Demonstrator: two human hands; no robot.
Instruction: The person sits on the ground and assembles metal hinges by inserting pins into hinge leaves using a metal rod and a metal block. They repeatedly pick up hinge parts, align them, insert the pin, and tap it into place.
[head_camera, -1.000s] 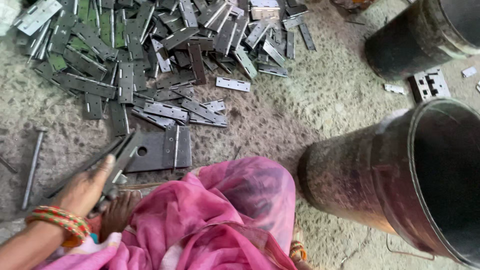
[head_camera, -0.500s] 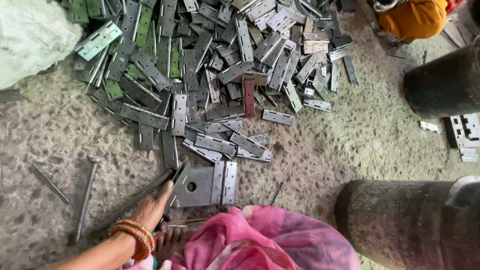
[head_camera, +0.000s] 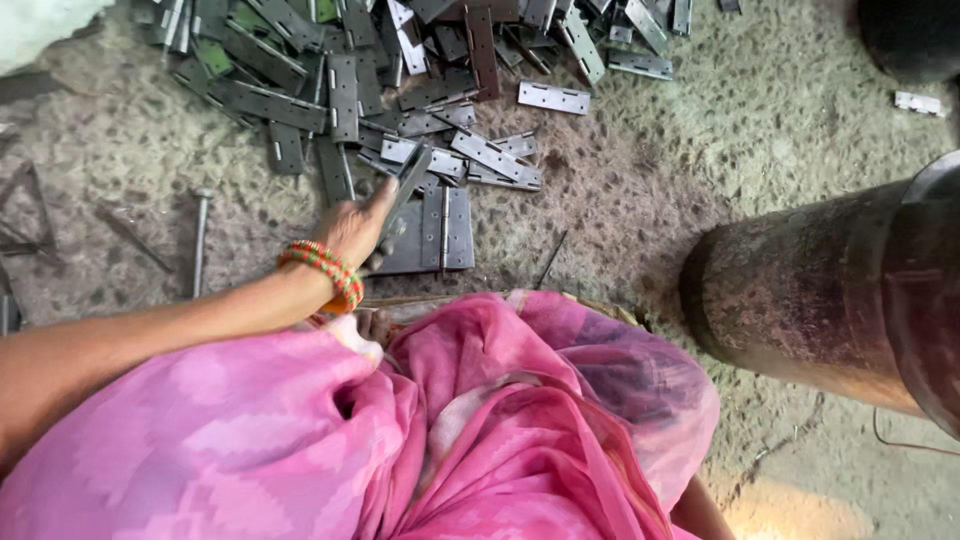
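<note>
Pink cloth (head_camera: 480, 440) over the lap nearest; left hand (head_camera: 352, 228), beaded bangle (head_camera: 325, 272) at wrist, fingers pinching a narrow steel hinge leaf (head_camera: 408, 180) tilted above the larger open hinge (head_camera: 432, 232) on the gritty floor (head_camera: 640, 200); right hand out of view. Risk, as judged: the thin pinch could slip, dropping the leaf into the hinge pile (head_camera: 380, 80) beyond, and bare fingers may catch on stamped edges

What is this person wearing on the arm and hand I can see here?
Only the left hand shows. The forearm is bare, with no sleeve and no glove. At the wrist sits a stack of bangles in orange, red and green. No ring can be made out. Below lies bright pink draped cloth with a paler woven pattern. The right hand is out of view.
</note>
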